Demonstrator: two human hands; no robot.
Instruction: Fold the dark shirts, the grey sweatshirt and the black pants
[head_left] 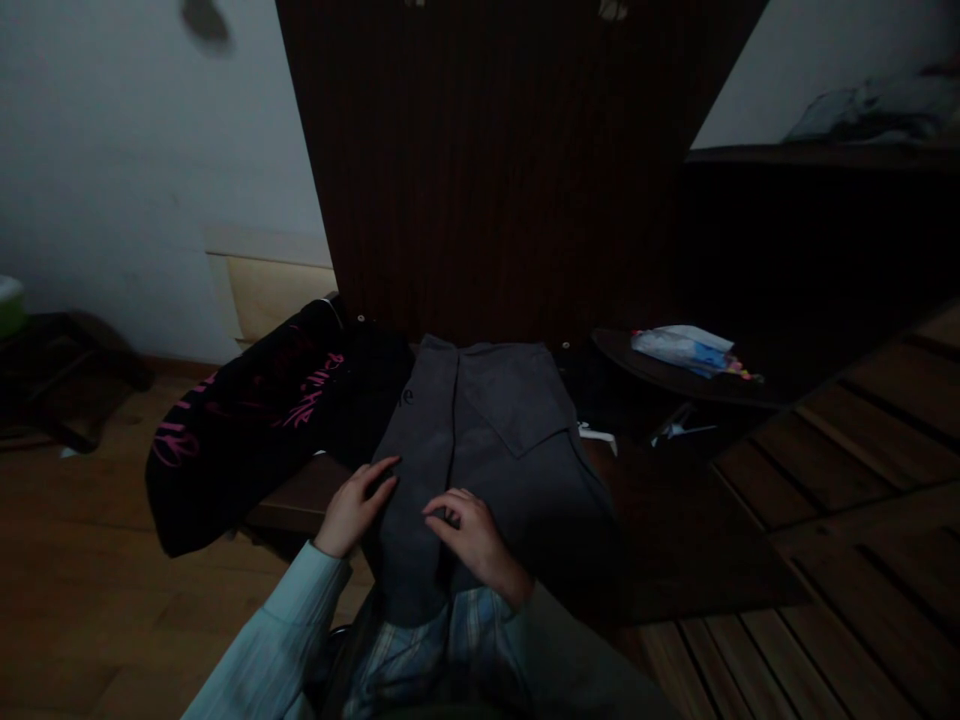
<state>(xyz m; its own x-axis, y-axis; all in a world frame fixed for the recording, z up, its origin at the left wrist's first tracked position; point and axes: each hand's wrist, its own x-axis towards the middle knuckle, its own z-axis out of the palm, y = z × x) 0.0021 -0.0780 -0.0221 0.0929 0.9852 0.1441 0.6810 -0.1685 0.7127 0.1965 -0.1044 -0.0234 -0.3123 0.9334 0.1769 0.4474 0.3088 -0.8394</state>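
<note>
A grey garment (510, 480) with a dark lengthwise seam and a pointed flap or pocket near its far end lies in front of me, its near end reaching my lap. A small dark mark shows on its left part. My left hand (354, 508) rests at the garment's left edge, thumb and fingers apart. Over the middle of the garment, close to the seam, is my right hand (474, 535), its fingers loosely curved with a gap between thumb and forefinger. I see no cloth held in either hand.
A black garment with pink lettering (247, 420) hangs over the left side of a brown seat or table (289, 500). A dark wooden panel (495, 180) stands behind. At right, a plastic packet (682, 347) lies on a dark rounded surface. Wooden slats (877, 580) fill the lower right.
</note>
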